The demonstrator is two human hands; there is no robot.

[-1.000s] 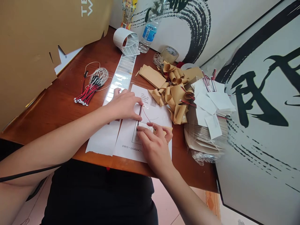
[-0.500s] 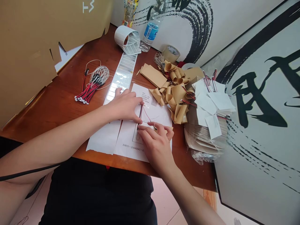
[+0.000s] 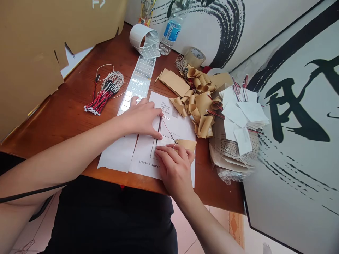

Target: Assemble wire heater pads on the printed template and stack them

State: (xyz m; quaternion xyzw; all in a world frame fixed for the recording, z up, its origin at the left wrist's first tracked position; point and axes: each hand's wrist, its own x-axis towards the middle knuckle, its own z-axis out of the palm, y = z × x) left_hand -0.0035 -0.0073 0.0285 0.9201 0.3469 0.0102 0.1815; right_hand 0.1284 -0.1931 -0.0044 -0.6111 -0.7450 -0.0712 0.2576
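Observation:
My left hand (image 3: 145, 118) rests on a printed white sheet (image 3: 143, 164), thumb and index finger spread, their tips touching the sheet near a dark strip or wire (image 3: 159, 127). A thin red-and-black wire (image 3: 167, 127) runs from near my left index fingertip down toward my right hand (image 3: 177, 164). The thumb and index finger of my right hand are together at the lower edge of a small white label (image 3: 165, 140) on the sheet; what lies under the fingers is hidden. A brown paper piece (image 3: 188, 144) lies partly under my right hand, beside a white thread.
Wire bundle (image 3: 106, 91) lies at left, label roll (image 3: 144, 40) and water bottle (image 3: 171, 35) at back. Curled brown papers (image 3: 202, 106), packing tape (image 3: 194, 56) and a stack of white cards (image 3: 238, 116) stand right. A large cardboard box (image 3: 53, 42) borders the left.
My right hand has shifted slightly downward, uncovering more of the white label and the brown paper piece. My left hand holds nearly the same place. The view has tilted slightly.

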